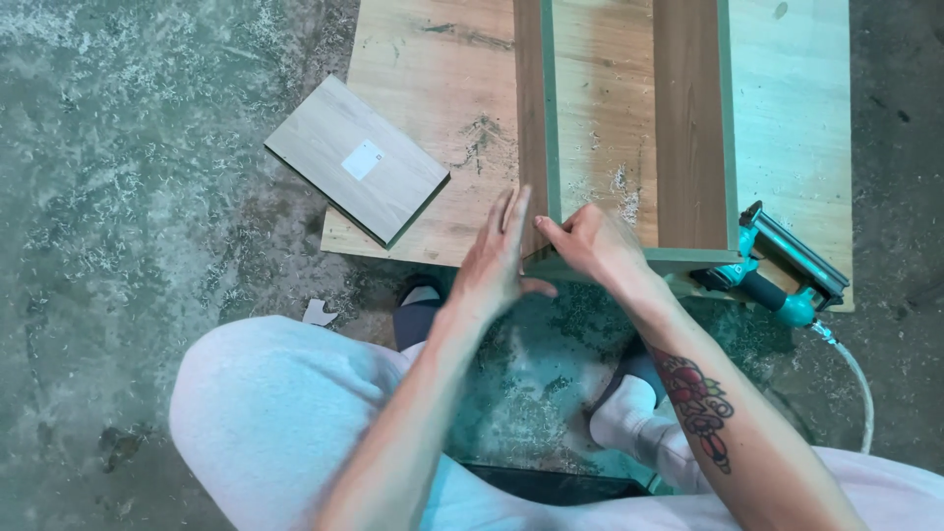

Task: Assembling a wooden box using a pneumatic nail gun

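At the centre of the frame the person seems to be lining up a corner of a wooden frame that lies on a board. The left hand is flat and open, fingers straight, pressed against the outer face of the left side panel. The right hand pinches that panel's near end, fingers curled. Fixing the joint would likely call for the teal nail gun, resting at the frame's right corner, untouched. A loose panel lies upper left.

hands on wooden frame corner | nail gun beside (teal)
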